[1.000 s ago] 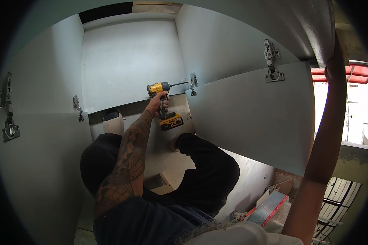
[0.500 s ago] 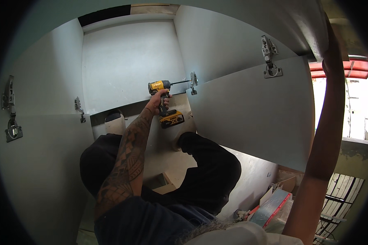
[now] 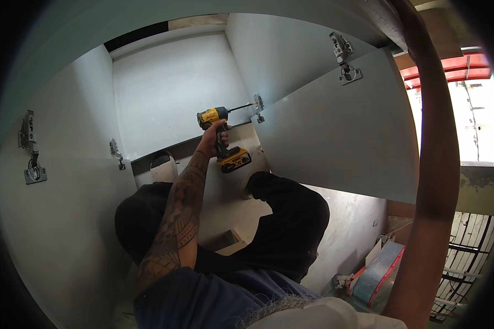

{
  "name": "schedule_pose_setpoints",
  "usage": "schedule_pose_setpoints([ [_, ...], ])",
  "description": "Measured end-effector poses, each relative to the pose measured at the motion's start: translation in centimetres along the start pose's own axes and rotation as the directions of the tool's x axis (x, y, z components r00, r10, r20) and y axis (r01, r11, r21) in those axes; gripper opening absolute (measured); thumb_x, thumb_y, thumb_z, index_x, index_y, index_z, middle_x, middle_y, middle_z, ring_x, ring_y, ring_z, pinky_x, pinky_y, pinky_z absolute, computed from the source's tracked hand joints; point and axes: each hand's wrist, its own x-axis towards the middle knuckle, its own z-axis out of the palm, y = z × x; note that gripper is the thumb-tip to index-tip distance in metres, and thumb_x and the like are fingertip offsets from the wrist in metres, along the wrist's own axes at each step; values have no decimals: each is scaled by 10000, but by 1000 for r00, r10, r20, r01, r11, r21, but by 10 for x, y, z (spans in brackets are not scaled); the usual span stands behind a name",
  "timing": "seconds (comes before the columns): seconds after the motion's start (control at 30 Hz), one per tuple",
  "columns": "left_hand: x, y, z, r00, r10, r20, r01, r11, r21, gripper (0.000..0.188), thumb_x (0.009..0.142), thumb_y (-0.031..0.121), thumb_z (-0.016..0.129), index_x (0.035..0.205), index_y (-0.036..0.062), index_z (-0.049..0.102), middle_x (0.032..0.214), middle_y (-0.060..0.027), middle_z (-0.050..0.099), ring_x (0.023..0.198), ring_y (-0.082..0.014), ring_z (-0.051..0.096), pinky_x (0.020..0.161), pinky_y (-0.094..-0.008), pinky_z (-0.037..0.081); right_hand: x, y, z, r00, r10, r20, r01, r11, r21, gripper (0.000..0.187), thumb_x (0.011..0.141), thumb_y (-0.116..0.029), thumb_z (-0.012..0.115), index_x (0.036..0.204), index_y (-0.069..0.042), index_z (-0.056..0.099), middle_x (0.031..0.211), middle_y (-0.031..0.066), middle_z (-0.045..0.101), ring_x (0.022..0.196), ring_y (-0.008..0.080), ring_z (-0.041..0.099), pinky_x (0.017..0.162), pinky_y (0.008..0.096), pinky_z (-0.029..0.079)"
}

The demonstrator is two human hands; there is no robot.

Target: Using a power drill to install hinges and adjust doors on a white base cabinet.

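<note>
My left hand (image 3: 213,138) is wrapped round the grip of a yellow and black cordless drill driver (image 3: 213,115). Its long bit reaches right to a metal cabinet hinge (image 3: 259,103), at the joint between the right side panel and the right cabinet door (image 3: 340,131); the tip seems to touch the hinge. At the upper right, my raised right hand (image 3: 415,41) is against the pale cabinet's edge, its fingers hidden. A second hinge (image 3: 344,57) is on that same door, nearer to me.
The left door (image 3: 66,230) carries two hinges, one near (image 3: 34,151) and one far (image 3: 117,154). My bent legs (image 3: 285,230) are below the drill driver. A plastic-wrapped package (image 3: 380,268) is on the floor at lower right, and a small open box (image 3: 230,241) lies between my legs.
The whole view has shifted and tilted slightly. The drill driver stays in my left hand with its bit at the same hinge, now angled a little more upward. My right arm remains raised.
</note>
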Motion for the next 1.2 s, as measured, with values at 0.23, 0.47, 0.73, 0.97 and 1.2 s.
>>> schedule_pose_setpoints([
  [0.23, 3, -6, 5, 999, 0, -38, 1, 1000, 27, 379, 968, 434, 671, 1059, 67, 647, 643, 60, 502, 503, -64, 478, 501, -253, 435, 14, 16, -4, 999, 0, 38, 1, 999, -41, 984, 944, -716, 490, 1616, -30, 276, 1694, 222, 206, 1566, 393, 191, 1283, 529, 140],
  [0.47, 8, -4, 7, 999, -4, -54, 6, 999, 36, 382, 961, 436, 679, 1061, 69, 649, 647, 59, 504, 503, -66, 478, 502, -256, 435, 5, 4, 4, 999, 43, -15, -44, 997, -70, 972, 948, -729, 467, 1620, -52, 281, 1701, 215, 188, 1572, 388, 176, 1280, 559, 120],
  [0.73, 12, -5, 12, 998, -30, -63, 35, 997, 70, 347, 956, 422, 686, 1010, 83, 634, 625, 61, 498, 487, -75, 476, 493, -268, 442, 36, 48, -15, 1000, -12, 16, 13, 998, -66, 843, 988, -643, 476, 1567, -36, 395, 1654, 212, 288, 1521, 364, 296, 1253, 493, 236],
  [0.97, 14, -1, 17, 997, -25, -78, 35, 991, 132, 329, 976, 434, 651, 951, 110, 601, 613, 71, 489, 481, -68, 475, 498, -267, 438, 37, 67, -12, 989, -150, 3, 149, 989, 19, 401, 1086, -288, 452, 1321, -7, 616, 1249, 158, 624, 1131, 297, 640, 1028, 351, 511],
  [1.2, 17, 3, 18, 996, -36, -76, 46, 990, 134, 336, 975, 437, 649, 963, 104, 604, 610, 70, 480, 491, -73, 482, 497, -268, 435, 46, 79, -14, 986, -157, 60, 157, 988, 7, 369, 1095, -232, 428, 1319, -29, 640, 1336, 181, 606, 1178, 298, 632, 1039, 381, 516],
])
